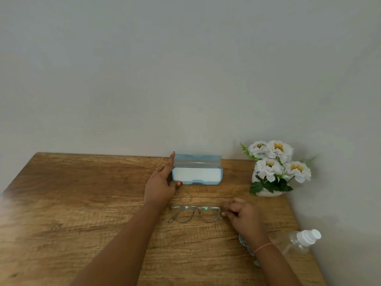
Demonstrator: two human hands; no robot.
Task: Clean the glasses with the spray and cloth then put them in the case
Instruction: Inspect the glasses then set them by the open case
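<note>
Your left hand [159, 183] rests straight-fingered against the open blue case [196, 175], mid-frame. Your right hand [243, 215] pinches the thin, clear glasses [194, 208] on the grainy wood surface [82, 193].

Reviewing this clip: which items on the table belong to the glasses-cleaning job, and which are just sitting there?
Job: glasses, pinched by right hand; open case, left hand against it; spray bottle; cloth under the right wrist.
Lying about: potted flowers.
</note>
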